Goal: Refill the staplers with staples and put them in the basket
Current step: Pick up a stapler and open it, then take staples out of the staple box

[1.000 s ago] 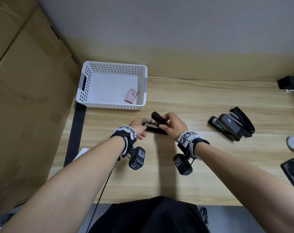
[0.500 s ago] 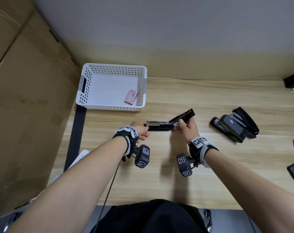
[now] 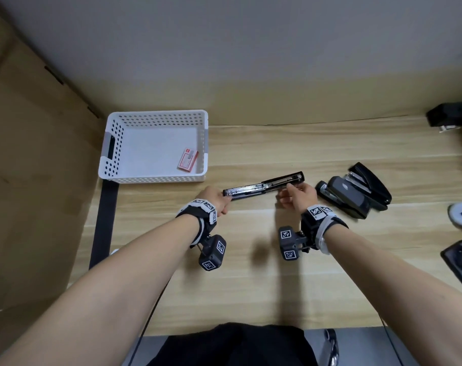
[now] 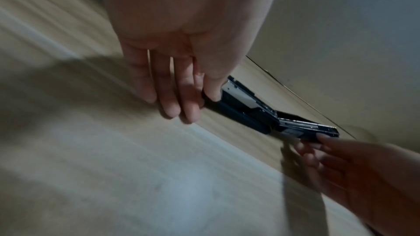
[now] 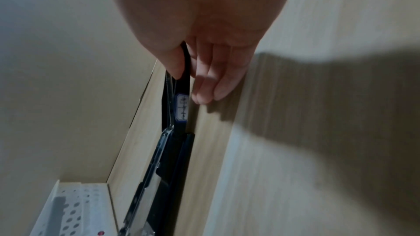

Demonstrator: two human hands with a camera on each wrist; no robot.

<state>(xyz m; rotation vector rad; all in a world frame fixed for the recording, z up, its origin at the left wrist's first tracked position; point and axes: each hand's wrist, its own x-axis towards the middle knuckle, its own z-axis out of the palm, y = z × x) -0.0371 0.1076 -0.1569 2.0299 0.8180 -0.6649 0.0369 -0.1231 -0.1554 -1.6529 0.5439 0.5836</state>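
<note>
Swung fully flat since before, stapler [image 3: 264,185] lies at 12 o'clock on worktop [image 3: 251,273]; my left hand [image 3: 216,201] pinches its base, right hand [image 3: 298,198] its lid. Stiff, hinged: hold ends.

Your left hand [image 4: 181,46] pinches one end of the opened black stapler [image 4: 256,112] between thumb and fingers, just above the wooden desk [image 4: 113,177]. Its metal staple channel faces up. Your right hand [image 4: 363,177] grips the far end.
</note>
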